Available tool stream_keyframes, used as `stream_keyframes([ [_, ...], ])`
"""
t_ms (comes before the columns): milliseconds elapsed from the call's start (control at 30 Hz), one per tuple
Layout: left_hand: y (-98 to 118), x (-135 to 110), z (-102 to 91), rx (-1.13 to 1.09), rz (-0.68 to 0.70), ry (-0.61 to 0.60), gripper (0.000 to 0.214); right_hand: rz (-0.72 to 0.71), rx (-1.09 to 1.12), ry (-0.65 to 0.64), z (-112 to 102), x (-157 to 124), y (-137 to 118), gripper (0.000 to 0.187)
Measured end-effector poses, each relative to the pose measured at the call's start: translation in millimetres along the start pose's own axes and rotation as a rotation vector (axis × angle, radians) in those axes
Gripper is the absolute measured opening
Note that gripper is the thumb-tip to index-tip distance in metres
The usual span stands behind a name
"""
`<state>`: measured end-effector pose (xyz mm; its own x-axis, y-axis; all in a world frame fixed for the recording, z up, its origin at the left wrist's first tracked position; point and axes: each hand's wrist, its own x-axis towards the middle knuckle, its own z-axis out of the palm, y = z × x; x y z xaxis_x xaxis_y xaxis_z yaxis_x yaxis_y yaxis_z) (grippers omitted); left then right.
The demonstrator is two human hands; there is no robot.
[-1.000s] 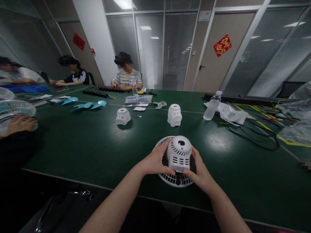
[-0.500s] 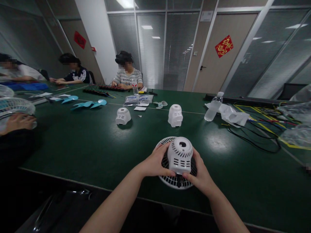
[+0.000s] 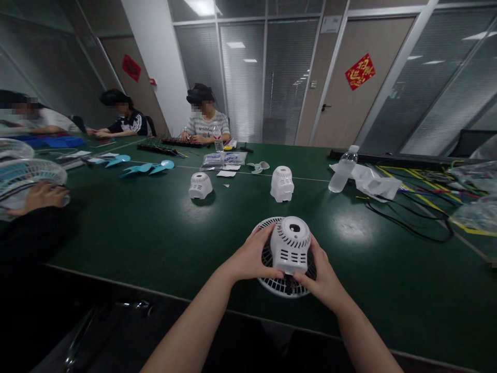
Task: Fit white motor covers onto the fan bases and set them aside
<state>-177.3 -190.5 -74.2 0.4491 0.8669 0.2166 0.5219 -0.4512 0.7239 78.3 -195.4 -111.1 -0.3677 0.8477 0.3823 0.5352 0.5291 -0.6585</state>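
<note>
Squarely between the grips sits the motor housing; left hand, right hand both pinching it.

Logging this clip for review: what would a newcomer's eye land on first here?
The left hand and right hand clasp a white fan motor housing over a round white fan grille near the front edge of the green table. Two more housings sit mid-table, with blue fan blades further left and a water bottle on the right.
</note>
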Motion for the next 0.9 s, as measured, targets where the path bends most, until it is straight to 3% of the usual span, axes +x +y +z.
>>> stream_keyframes([
  [133, -1, -9, 0.7, -0.041, 0.010, 0.053, 0.126, -0.030, -0.014, 0.024, 0, -4, 4, 0.113],
  [200, -1, -17, 5.4, -0.090, 0.013, 0.132, 0.118, -0.041, 0.018, 0.053, -3, -6, 5, 0.113],
  [367, 2, -49, 31.8, -0.170, -0.068, 0.490, 0.055, 0.002, 0.122, 0.246, -14, -5, 3, 0.067],
  [467, 12, -69, 47.6, -0.121, -0.084, 0.554, 0.039, 0.130, 0.101, 0.428, -22, -7, 4, 0.041],
  [567, 29, -80, 59.4, -0.021, -0.099, 0.556, 0.040, 0.284, 0.056, 0.517, -30, -13, 7, 0.029],
  [667, 48, -81, 68.9, 0.102, -0.147, 0.607, 0.050, 0.416, 0.036, 0.498, -34, -21, 13, 0.024],
  [767, 62, -72, 77.7, 0.183, -0.196, 0.671, 0.067, 0.536, 0.085, 0.475, -34, -25, 20, 0.023],
  [900, 71, -54, 91.0, 0.181, -0.248, 0.663, 0.085, 0.611, 0.100, 0.415, -32, -23, 25, 0.024],
])
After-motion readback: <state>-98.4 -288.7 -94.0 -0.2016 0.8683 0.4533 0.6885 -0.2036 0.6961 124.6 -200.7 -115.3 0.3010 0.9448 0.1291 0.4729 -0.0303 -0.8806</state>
